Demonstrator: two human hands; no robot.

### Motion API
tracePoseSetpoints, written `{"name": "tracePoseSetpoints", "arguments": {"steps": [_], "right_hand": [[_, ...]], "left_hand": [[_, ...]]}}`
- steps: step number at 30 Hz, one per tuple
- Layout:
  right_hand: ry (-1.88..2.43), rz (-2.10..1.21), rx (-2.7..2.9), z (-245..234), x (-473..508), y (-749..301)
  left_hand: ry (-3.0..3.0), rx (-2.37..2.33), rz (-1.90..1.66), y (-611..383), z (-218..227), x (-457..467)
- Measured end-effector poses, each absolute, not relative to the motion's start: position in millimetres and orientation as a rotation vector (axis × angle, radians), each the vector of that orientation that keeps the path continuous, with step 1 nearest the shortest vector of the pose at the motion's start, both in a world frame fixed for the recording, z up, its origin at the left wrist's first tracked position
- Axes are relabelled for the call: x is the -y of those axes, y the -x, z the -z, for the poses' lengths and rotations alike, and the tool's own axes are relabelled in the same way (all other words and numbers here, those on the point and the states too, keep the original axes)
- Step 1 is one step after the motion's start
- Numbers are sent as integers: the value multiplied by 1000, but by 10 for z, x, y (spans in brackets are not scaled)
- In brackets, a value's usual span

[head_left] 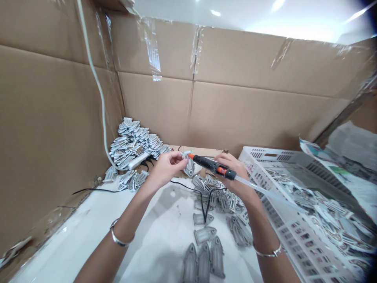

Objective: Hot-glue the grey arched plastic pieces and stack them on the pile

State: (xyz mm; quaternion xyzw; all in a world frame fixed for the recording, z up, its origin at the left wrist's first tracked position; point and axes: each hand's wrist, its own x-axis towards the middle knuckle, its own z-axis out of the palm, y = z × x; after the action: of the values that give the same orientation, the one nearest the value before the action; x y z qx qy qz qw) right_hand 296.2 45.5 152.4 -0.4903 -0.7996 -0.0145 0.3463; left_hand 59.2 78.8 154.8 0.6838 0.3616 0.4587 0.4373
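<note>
My left hand [168, 167] pinches a small grey arch-shaped plastic piece [189, 168] by its upper edge, in the middle of the view. Wrapped round a black and orange glue gun [210, 164] is my right hand [232, 171]. The gun's orange nozzle meets or nearly meets the piece near its top; I cannot tell whether they touch. A long clear glue stick [265, 190] sticks out of the gun's back end. Below my hands, several more grey arch-shaped pieces [204, 261] lie on the white table [165, 232], some in a loose heap [224, 198].
A tall pile of similar pieces [132, 143] stands at the back left, beside a white power strip [138, 160]. At right, a white plastic crate [297, 232] holds many flat pieces. Cardboard walls [235, 110] enclose the table. A black cord [204, 204] loops below my hands.
</note>
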Motion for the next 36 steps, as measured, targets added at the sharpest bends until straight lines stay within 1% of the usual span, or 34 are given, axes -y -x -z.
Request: {"name": "tracePoseSetpoints", "arguments": {"steps": [13,20,22,24,27,30,33,36], "right_hand": [[1235,149,2050,-1466,-473,-2940],[1291,106,1966,-1482,-492,-2919],[1432,77,1877,-1467,-538,-2980],[1670,52,1806,-1402,-623,-3086],[2154,26,1765,-1204,-814,-3291],[2445,-69,1715,-966,-998,-3468],[2570,-157,1681,-812,-1082,-3567],[2599,-155,1684,-794,-1068,-3605]], "left_hand": [[-1751,-908,-1153,-601,-1534,-799],[-1721,-932,-1153,-579,-1547,-812],[-1721,-939,-1143,-561,-1540,-829],[-1726,-949,-1111,-548,-1515,-860],[-1663,-948,-1093,-541,-1451,-926],[-1619,-957,-1114,-514,-1390,-1011],[-1680,-1052,-1140,-369,-1330,-1123],[-1719,-1233,-1165,-28,-1220,-1275]]}}
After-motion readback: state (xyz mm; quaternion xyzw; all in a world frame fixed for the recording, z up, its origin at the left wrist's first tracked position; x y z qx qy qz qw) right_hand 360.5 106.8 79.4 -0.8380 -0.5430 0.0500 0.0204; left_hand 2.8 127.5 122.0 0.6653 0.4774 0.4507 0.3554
